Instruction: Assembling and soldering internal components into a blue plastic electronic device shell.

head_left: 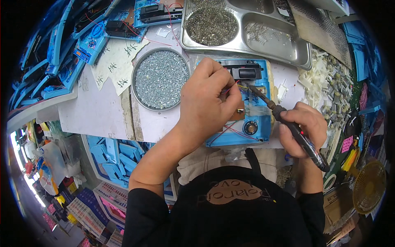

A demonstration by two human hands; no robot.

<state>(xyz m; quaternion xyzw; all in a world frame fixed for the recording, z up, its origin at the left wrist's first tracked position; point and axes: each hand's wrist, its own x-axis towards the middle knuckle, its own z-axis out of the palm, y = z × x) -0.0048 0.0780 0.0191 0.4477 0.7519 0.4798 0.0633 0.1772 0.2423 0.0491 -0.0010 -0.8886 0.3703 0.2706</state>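
Observation:
In front of me lies a blue plastic housing with its inside facing up. It holds a black box-shaped part, a brown circuit board, a round speaker and thin red wires. My left hand pinches a thin wire over the housing, its fingertips hiding the wire's end. Wrapped around the dark handle of a soldering iron is my right hand. The iron's tip points left into the housing, close to my left fingertips; whether it touches anything is too small to tell.
A round tin of small screws stands left of the housing. Behind is a steel compartment tray with small metal parts. White plastic pieces are heaped at right. Blue housings are stacked at far left; a fan stands lower right.

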